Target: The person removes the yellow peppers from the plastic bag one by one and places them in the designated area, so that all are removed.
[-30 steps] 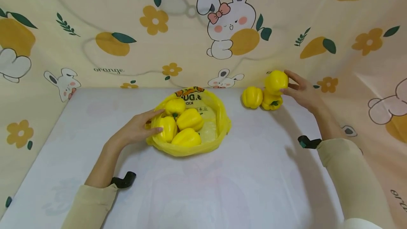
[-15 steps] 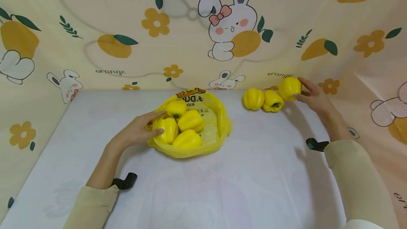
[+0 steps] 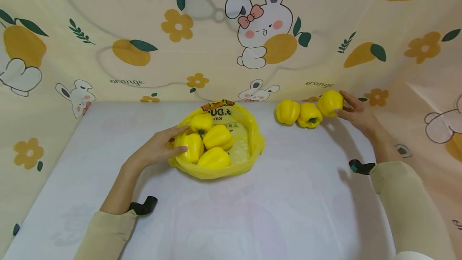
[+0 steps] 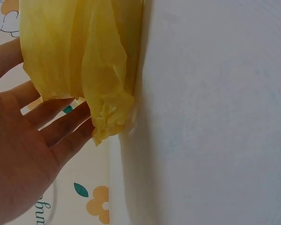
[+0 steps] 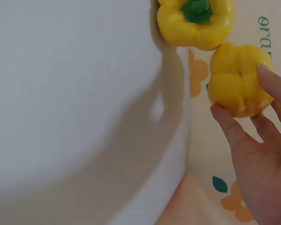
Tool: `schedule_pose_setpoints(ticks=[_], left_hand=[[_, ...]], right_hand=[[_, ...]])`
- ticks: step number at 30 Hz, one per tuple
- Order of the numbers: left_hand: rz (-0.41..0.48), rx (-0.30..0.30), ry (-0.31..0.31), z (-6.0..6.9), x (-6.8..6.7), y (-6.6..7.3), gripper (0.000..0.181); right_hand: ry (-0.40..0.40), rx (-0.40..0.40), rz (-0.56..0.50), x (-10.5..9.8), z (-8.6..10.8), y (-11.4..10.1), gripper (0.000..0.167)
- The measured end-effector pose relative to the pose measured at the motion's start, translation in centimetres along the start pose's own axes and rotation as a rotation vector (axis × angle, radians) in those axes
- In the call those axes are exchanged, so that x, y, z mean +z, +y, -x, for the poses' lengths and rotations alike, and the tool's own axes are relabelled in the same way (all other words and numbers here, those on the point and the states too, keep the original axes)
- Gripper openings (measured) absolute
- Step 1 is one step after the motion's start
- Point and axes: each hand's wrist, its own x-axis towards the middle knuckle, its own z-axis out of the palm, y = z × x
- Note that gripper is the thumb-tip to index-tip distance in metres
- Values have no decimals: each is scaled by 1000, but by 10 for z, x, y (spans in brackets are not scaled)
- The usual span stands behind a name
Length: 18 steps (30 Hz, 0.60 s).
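In the head view my left hand holds the left side of a yellow plastic bag, thumb and index finger over its rim. Several yellow bell peppers lie inside. The left wrist view shows the other fingers along the outside of the bag. At the back right, my right hand grips a yellow bell pepper by its sides, its lobed end showing in the right wrist view. Right beside it a second pepper lies with its green stem forward, and a third stands to the left.
A white-covered table lies under everything. Behind it and along the sides hangs a cream cloth printed with rabbits, oranges and flowers. The back row of peppers lies close to this cloth. A black wrist device shows on the left forearm.
My right hand has carried its pepper rightward and down, from above the stem-forward pepper to the right end of the row. My left hand has stayed on the bag.
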Motion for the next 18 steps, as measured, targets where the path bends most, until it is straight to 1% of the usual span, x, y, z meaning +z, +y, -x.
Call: schedule_pose_setpoints(ticks=[3, 7, 12, 18], left_hand=[[7, -5, 2, 0, 1, 0, 69], [6, -15, -5, 0, 2, 1, 69], [-2, -9, 0, 0, 2, 2, 68], [-5, 6, 7, -1, 1, 1, 68]], right_hand=[[-11, -31, 36, 2, -1, -2, 84], [-41, -47, 52, 4, -2, 6, 83], [-93, -24, 51, 5, -1, 21, 82], [-121, -44, 22, 8, 1, 29, 81]])
